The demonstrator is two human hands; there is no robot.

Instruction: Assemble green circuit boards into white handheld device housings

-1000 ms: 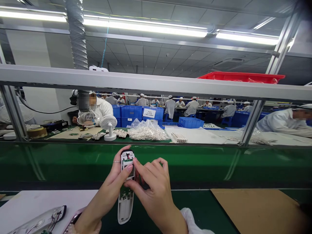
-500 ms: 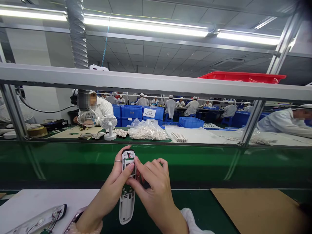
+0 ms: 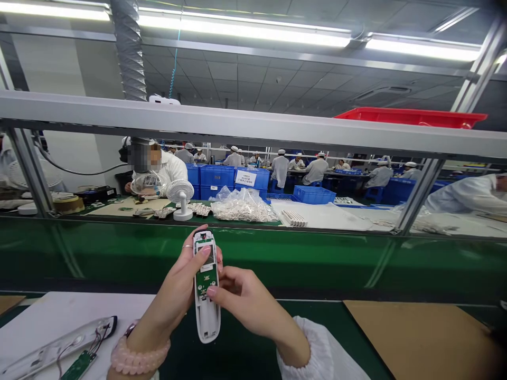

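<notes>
At far left on the green counter (image 3: 336,338), one white sheet (image 3: 31,316) carries one opened plastic casing (image 3: 55,351) with wires and one loose green circuit board (image 3: 78,365); next, the left hand (image 3: 170,301) grips a second, white casing (image 3: 206,311) upright above the counter, fingers wrapped round its edge, a green board (image 3: 206,279) set inside; the right hand (image 3: 245,301), half curled, pinches that casing's side; beyond, one clear plastic bag (image 3: 241,208) holds small pale parts; at right lies one cardboard sheet (image 3: 412,338).
</notes>
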